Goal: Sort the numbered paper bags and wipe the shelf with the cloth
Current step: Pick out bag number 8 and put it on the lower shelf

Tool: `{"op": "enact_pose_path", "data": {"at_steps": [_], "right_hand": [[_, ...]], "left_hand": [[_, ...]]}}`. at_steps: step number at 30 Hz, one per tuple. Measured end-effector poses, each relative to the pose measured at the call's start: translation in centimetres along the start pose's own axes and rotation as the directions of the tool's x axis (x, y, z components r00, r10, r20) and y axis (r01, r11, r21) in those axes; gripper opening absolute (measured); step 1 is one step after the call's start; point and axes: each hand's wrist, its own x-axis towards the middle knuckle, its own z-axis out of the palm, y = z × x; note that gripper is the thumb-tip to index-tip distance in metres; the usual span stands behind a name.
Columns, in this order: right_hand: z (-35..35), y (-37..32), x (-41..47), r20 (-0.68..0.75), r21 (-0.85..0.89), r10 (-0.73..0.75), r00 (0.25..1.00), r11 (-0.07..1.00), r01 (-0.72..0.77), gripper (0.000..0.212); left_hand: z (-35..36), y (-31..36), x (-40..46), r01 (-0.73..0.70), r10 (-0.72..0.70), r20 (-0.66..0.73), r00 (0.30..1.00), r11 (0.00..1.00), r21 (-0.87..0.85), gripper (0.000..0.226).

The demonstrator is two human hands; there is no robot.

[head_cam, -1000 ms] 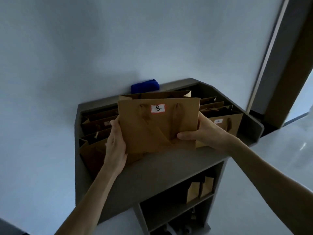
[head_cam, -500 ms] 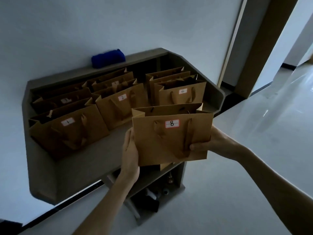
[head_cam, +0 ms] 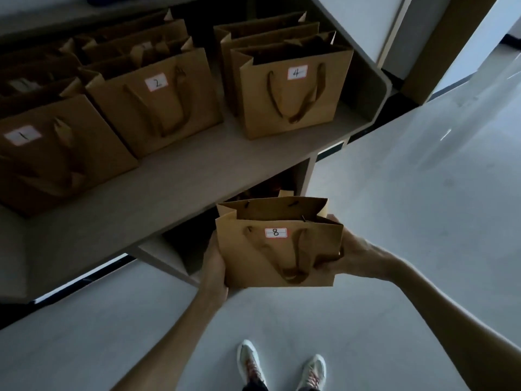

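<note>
The brown paper bag marked 8 (head_cam: pixel 277 249) is in the air, low and near, in front of the grey shelf (head_cam: pixel 180 187). The left hand (head_cam: pixel 214 266) holds its left side and the right hand (head_cam: pixel 349 253) pinches its right side. I think it should stay upright and go down gently, away from the brown bags marked 1 (head_cam: pixel 56 156), 2 (head_cam: pixel 158 103) and 4 (head_cam: pixel 293 94) on top.

Four numbered bags in sight: bag 1 (head_cam: pixel 42 153) at nine o'clock, bag 2 (head_cam: pixel 158 100) at eleven, bag 4 (head_cam: pixel 293 94) at twelve, bag 8 (head_cam: pixel 277 249) centre. Two hands. Two shoes at six.
</note>
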Motion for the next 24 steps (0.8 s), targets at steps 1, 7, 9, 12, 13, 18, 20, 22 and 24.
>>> {"op": "enact_pose_path", "data": {"at_steps": [1,7,9,12,13,18,20,22,24], "right_hand": [[0.6,0.8,0.5,0.003,-0.002,0.009,1.0,1.0,-0.009,0.087],[4.7,6.0,4.3,-0.01,0.047,0.055,0.998,0.997,-0.055,0.084],[6.3,7.3,5.6,-0.023,0.068,0.046,0.999,0.997,-0.045,0.08],[8.6,9.3,7.4,-0.017,0.077,0.036,0.999,0.996,-0.034,0.08],[9.4,9.9,7.9,-0.005,0.084,0.03,1.0,0.996,-0.03,0.084],[12.2,13.1,10.9,0.035,0.107,0.005,0.999,0.994,-0.009,0.096],[12.9,14.1,12.4,0.013,0.092,-0.017,1.0,0.996,0.016,0.097],[13.4,15.1,13.8,-0.032,0.067,-0.036,0.999,0.997,0.038,0.096],[13.7,15.9,15.1,-0.089,0.069,-0.049,0.995,0.996,0.056,0.096]], "left_hand": [[-0.4,-0.5,0.5,0.008,-0.008,0.0,1.0,1.0,0.018,0.043],[-3.5,-4.2,4.9,0.11,-0.107,-0.047,0.993,0.992,0.067,0.031],[-4.5,-5.1,6.4,0.132,-0.129,-0.047,0.991,0.989,0.064,0.03],[-6.1,-6.3,8.4,0.147,-0.144,-0.036,0.989,0.984,0.099,0.035],[-6.7,-6.5,9.0,0.148,-0.145,-0.039,0.989,0.983,0.105,0.037],[-9.2,-8.0,12.8,0.1,-0.102,0.001,0.995,0.979,0.18,0.04],[-9.5,-8.4,14.6,0.087,-0.095,0.027,0.995,0.973,0.215,0.041],[-9.8,-8.9,16.6,0.073,-0.083,0.028,0.996,0.966,0.248,0.043],[-10.0,-9.3,18.4,0.045,-0.058,0.034,0.998,0.957,0.287,0.044]]}}
